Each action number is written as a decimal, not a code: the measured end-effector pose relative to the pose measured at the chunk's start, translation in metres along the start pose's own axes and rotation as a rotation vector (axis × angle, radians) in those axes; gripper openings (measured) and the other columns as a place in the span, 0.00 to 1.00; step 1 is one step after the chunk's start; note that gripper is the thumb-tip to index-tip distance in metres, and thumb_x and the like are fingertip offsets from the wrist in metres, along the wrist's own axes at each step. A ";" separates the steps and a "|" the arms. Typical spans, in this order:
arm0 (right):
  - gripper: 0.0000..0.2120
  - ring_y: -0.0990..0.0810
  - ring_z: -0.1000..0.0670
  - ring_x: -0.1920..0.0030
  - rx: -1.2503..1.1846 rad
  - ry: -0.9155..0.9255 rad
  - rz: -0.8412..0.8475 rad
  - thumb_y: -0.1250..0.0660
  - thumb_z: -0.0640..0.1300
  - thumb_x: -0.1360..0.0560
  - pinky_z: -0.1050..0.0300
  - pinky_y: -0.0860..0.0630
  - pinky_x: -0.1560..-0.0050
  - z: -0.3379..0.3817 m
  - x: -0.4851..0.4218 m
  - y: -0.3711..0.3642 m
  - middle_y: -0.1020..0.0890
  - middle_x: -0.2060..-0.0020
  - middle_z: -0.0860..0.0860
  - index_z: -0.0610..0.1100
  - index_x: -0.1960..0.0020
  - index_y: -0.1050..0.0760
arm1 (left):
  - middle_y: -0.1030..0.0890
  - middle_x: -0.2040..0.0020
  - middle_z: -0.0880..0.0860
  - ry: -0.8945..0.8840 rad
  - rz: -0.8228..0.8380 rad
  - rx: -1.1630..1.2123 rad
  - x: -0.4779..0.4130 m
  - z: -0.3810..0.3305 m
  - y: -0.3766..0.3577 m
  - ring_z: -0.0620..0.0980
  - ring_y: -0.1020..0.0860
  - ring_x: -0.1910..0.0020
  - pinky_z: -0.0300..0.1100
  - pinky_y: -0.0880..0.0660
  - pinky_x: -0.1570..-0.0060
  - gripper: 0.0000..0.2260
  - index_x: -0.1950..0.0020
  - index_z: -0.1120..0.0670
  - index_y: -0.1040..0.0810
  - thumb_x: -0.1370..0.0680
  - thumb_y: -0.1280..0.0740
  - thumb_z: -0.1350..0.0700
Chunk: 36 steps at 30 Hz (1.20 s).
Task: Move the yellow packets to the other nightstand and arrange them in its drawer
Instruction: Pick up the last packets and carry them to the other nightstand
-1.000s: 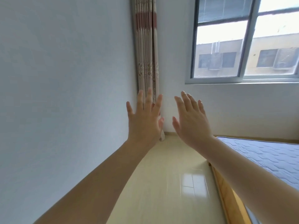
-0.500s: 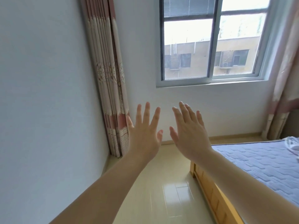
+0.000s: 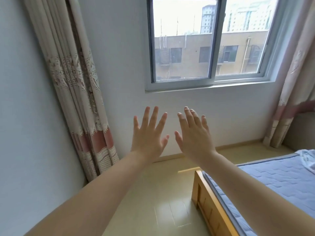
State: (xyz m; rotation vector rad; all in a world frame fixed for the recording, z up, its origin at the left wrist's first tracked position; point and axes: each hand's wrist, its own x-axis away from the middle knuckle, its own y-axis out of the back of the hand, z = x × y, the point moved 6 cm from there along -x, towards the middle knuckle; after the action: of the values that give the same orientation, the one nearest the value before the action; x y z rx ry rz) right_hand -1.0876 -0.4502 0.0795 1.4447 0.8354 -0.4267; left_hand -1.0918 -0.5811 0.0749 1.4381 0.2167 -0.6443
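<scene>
My left hand (image 3: 149,136) and my right hand (image 3: 194,136) are raised side by side in front of me, backs toward me, fingers straight and spread. Both hold nothing. They hover before the white wall under the window. No yellow packets, no nightstand and no drawer appear in the head view.
A window (image 3: 209,41) sits in the far wall. A patterned curtain (image 3: 76,86) hangs in the left corner, another curtain (image 3: 296,74) at the right edge. A bed with a wooden frame (image 3: 211,208) and blue mattress (image 3: 276,183) fills the lower right. Pale floor (image 3: 163,201) runs between wall and bed.
The view has swung to the right: the curtain shifted left, and more of the window and bed came into sight. Both hands stay raised and spread.
</scene>
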 end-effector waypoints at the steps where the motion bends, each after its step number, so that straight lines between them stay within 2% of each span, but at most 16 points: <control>1: 0.28 0.30 0.39 0.32 0.016 -0.009 0.003 0.33 0.53 0.26 0.38 0.34 0.34 -0.007 -0.015 -0.020 0.29 0.31 0.40 0.40 0.32 0.30 | 0.64 0.22 0.53 -0.023 0.002 0.004 -0.020 0.006 -0.017 0.57 0.65 0.24 0.60 0.63 0.28 0.32 0.22 0.47 0.62 0.19 0.50 0.40; 10: 0.27 0.28 0.39 0.33 0.173 -0.150 0.103 0.34 0.53 0.26 0.37 0.33 0.36 -0.088 -0.181 -0.212 0.28 0.33 0.39 0.39 0.33 0.30 | 0.60 0.21 0.54 -0.198 0.058 0.032 -0.244 0.068 -0.175 0.57 0.63 0.23 0.60 0.61 0.28 0.31 0.21 0.48 0.58 0.19 0.48 0.40; 17: 0.27 0.31 0.38 0.32 0.204 -0.284 0.173 0.36 0.52 0.25 0.35 0.36 0.34 -0.169 -0.269 -0.332 0.30 0.32 0.39 0.39 0.31 0.32 | 0.58 0.21 0.52 -0.330 0.116 0.116 -0.413 0.065 -0.271 0.55 0.61 0.23 0.59 0.58 0.27 0.30 0.21 0.48 0.58 0.19 0.48 0.41; 20: 0.26 0.34 0.39 0.29 0.212 -0.329 0.192 0.42 0.53 0.22 0.36 0.40 0.31 -0.209 -0.292 -0.379 0.33 0.30 0.40 0.39 0.29 0.34 | 0.57 0.21 0.53 -0.385 0.115 0.150 -0.475 0.047 -0.318 0.54 0.60 0.22 0.59 0.57 0.27 0.30 0.21 0.49 0.56 0.19 0.48 0.42; 24: 0.28 0.29 0.38 0.33 0.257 -0.385 0.175 0.47 0.55 0.25 0.35 0.34 0.36 -0.277 -0.326 -0.443 0.28 0.33 0.39 0.39 0.32 0.31 | 0.56 0.21 0.53 -0.460 0.124 0.187 -0.561 0.010 -0.384 0.54 0.59 0.22 0.58 0.57 0.27 0.30 0.21 0.49 0.55 0.19 0.47 0.42; 26: 0.28 0.30 0.38 0.32 0.271 -0.424 0.184 0.49 0.55 0.24 0.35 0.36 0.35 -0.320 -0.346 -0.476 0.30 0.32 0.39 0.39 0.31 0.32 | 0.55 0.21 0.53 -0.511 0.115 0.186 -0.608 -0.011 -0.414 0.54 0.59 0.22 0.58 0.57 0.27 0.30 0.21 0.50 0.55 0.19 0.47 0.42; 28: 0.27 0.34 0.39 0.29 0.271 -0.484 0.197 0.47 0.54 0.23 0.35 0.40 0.32 -0.365 -0.368 -0.509 0.33 0.29 0.39 0.39 0.29 0.34 | 0.55 0.21 0.54 -0.556 0.111 0.184 -0.655 -0.031 -0.441 0.54 0.58 0.22 0.58 0.56 0.27 0.29 0.21 0.50 0.54 0.19 0.47 0.43; 33: 0.26 0.32 0.38 0.31 0.341 -0.563 0.243 0.38 0.51 0.23 0.34 0.38 0.34 -0.458 -0.416 -0.571 0.32 0.30 0.38 0.38 0.30 0.32 | 0.53 0.21 0.53 -0.642 0.127 0.251 -0.768 -0.084 -0.497 0.53 0.56 0.22 0.57 0.53 0.26 0.29 0.21 0.50 0.52 0.19 0.47 0.43; 36: 0.27 0.34 0.38 0.29 0.397 -0.599 0.279 0.38 0.51 0.23 0.35 0.40 0.32 -0.509 -0.435 -0.597 0.34 0.29 0.38 0.38 0.29 0.34 | 0.51 0.21 0.53 -0.684 0.137 0.309 -0.821 -0.121 -0.526 0.53 0.53 0.22 0.58 0.49 0.26 0.28 0.21 0.50 0.51 0.19 0.46 0.43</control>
State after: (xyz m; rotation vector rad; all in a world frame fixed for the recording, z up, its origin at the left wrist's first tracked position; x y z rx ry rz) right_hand -1.9224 -0.1264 0.0205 1.6392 0.0636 -0.7897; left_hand -2.0102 -0.2352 0.0296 1.4228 -0.5324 -1.0460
